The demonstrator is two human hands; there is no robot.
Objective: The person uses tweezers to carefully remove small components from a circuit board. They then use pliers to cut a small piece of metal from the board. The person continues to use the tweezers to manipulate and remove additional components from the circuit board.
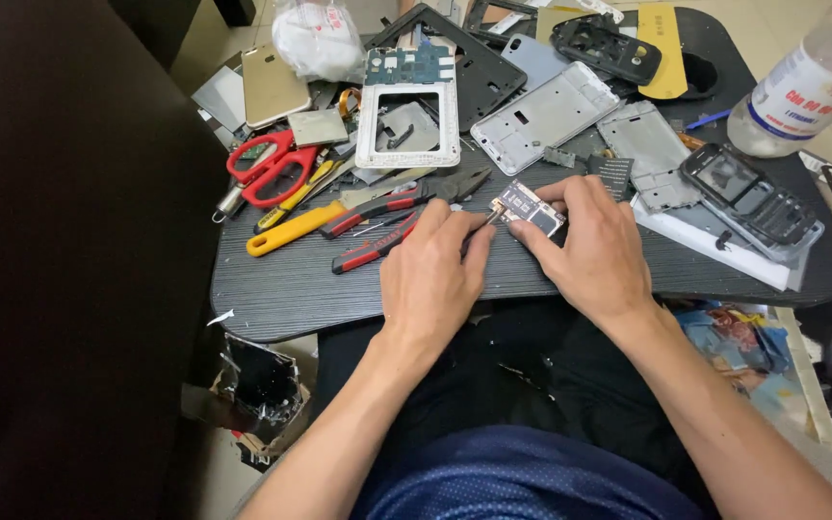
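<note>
Both hands rest on a dark grey board (570, 279) laid across the person's lap. The right hand (594, 246) is closed on a small circuit board (529, 211), fingers along its right and far edges, pinning it flat near the middle of the board's near half. The left hand (432, 265) is curled, fingers drawn together around a thin tool (489, 216) whose tip touches the circuit board's left edge; the tool's handle is hidden inside the hand.

Just left of the left hand lie red-handled pliers (392, 223), jaws pointing toward the circuit board. Beyond them lie a yellow-handled screwdriver (293, 229) and red scissors (269, 169), near the board's left end.

Behind the hands lie a white phone frame (408, 125) with a blue circuit board at its top, a silver phone frame (543, 117) and a grey metal plate (645, 144). To the right a dark keypad phone (751, 202) rests on a white sheet. A clear plastic bottle (806, 82) lies at the far right corner. A gold phone back (273, 85) lies at the far left
</note>
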